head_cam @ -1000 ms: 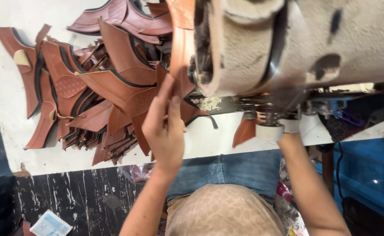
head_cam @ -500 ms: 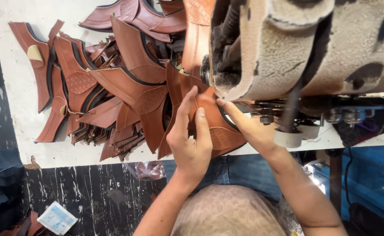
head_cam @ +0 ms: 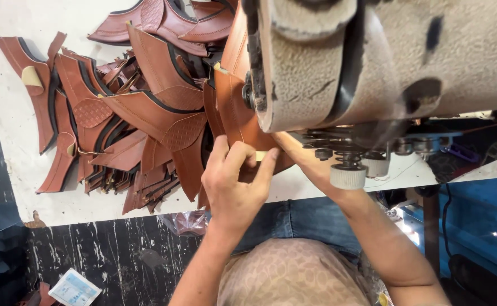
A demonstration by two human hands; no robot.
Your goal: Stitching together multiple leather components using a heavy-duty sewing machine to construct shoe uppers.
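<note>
right at the table edge, a brown leather piece (head_cam: pixel 242 122) stands on its side against the head of the sewing machine (head_cam: pixel 373 62), its lower end running down toward the person's lap. the left hand (head_cam: pixel 231 184) is curled narrow on it, thumb and fingers pinching the near edge, seemingly to keep the leather flat and lined up. the right hand (head_cam: pixel 299 156) comes in from under the machine head; its fingers press the same piece just beside the left fingertips, though most of that hand is hidden, so i cannot tell how tightly it grips. left of the hands, a loose heap of cut leather pieces (head_cam: pixel 124 119) lies fanned over the white table (head_cam: pixel 10 170), near enough to reach. a knurled knob (head_cam: pixel 348 177) hangs under the machine, just beside the right wrist.
</note>
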